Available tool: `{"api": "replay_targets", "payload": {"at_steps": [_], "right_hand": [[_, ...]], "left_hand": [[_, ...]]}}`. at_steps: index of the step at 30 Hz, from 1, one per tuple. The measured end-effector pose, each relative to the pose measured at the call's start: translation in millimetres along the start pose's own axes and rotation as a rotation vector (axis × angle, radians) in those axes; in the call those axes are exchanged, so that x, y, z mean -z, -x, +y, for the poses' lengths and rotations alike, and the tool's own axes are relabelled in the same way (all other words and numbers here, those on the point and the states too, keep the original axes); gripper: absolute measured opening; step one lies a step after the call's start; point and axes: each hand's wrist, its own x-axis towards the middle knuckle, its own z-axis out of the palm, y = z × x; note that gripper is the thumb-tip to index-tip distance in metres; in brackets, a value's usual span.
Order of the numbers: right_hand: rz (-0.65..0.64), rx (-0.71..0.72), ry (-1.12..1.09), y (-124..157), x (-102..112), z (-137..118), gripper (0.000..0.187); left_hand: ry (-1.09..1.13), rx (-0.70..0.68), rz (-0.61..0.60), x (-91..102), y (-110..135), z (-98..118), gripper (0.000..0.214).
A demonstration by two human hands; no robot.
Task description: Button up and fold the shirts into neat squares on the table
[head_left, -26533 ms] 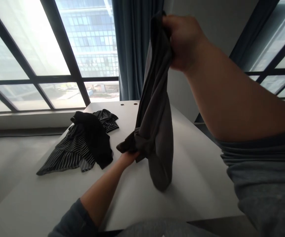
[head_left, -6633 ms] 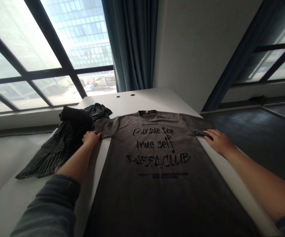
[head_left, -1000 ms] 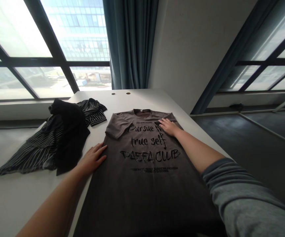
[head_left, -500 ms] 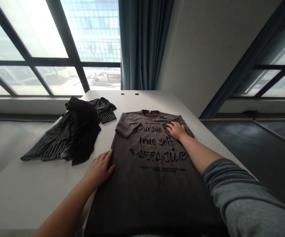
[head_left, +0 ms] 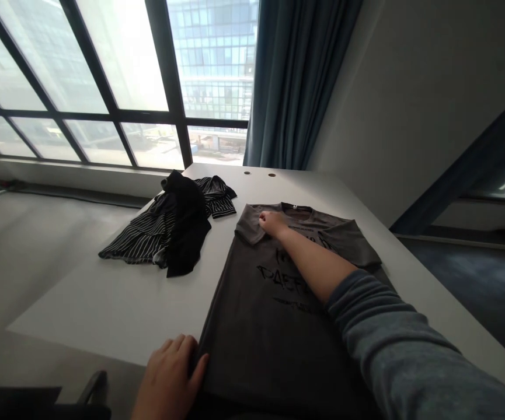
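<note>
A grey-brown T-shirt (head_left: 252, 326) lies flat on the white table, with black lettering partly hidden under my right forearm. My right hand (head_left: 272, 222) sits on the shirt near the collar, at the top of the sleeve on the window side, its fingers bunched. That arm crosses the chest of the shirt. At the near end, my left hand (head_left: 170, 373) rests against the shirt's long edge, its fingers spread on the table and its fingertips at the cloth.
A black garment (head_left: 186, 230) lies on a black-and-white striped garment (head_left: 145, 236) beside the shirt. The white table (head_left: 112, 315) has several edges in view and two small holes at its far end. A dark chair back (head_left: 94, 389) stands at lower left.
My right hand has moved from the shirt's chest across to the sleeve near the collar. My left hand has slid along the shirt's edge toward the near end. The view has turned.
</note>
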Motion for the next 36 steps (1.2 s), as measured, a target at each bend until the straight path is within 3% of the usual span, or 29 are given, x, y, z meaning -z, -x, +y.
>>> {"api": "replay_targets", "payload": {"at_steps": [6, 11, 20, 27, 36], "right_hand": [[-0.136, -0.003, -0.017, -24, -32, -81, 0.038], [-0.224, -0.064, 0.010, -27, -52, -103, 0.051], [-0.189, -0.046, 0.034, -20, -56, -102, 0.042], [-0.121, -0.045, 0.025, -21, -30, -90, 0.035], [-0.033, -0.089, 0.020, -11, -1, -47, 0.039]], "left_hand": [[0.034, -0.014, 0.120, -8.4, 9, -1, 0.022], [0.129, -0.074, 0.245, -13.7, 14, 0, 0.020], [0.278, -0.241, 0.335, -14.4, 12, 1, 0.008], [0.324, -0.315, 0.390, -14.9, 13, 4, 0.005], [0.396, -0.419, 0.403, -7.0, 12, 24, 0.008]]}}
